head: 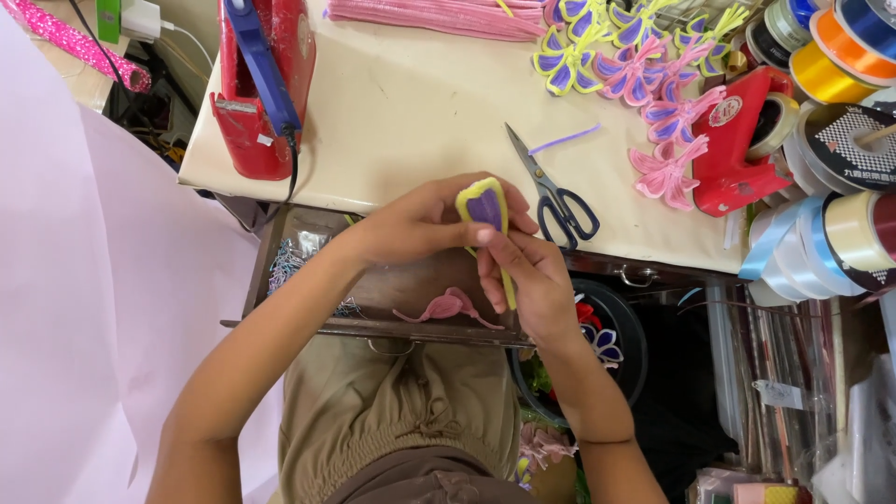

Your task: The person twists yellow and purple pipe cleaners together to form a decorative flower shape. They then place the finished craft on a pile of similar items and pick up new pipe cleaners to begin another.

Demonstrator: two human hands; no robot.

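Observation:
My left hand (420, 222) and my right hand (525, 278) meet at the table's near edge and both grip one yellow-rimmed purple petal (485, 203) made of fuzzy wire. Its yellow stem runs down through my right fingers. Black-handled scissors (553, 192) lie on the table just right of the hands. A loose purple wire piece (564, 140) lies beyond them. A pink wire shape (446, 307) rests in the open drawer (308, 271) below my hands.
Finished yellow, pink and purple wire flowers (635, 75) lie at the table's far right beside a red tape dispenser (737, 140) and ribbon spools (840, 65). A red stand holding a blue glue gun (261, 75) sits at the left. Pink wires (439, 14) lie at the back.

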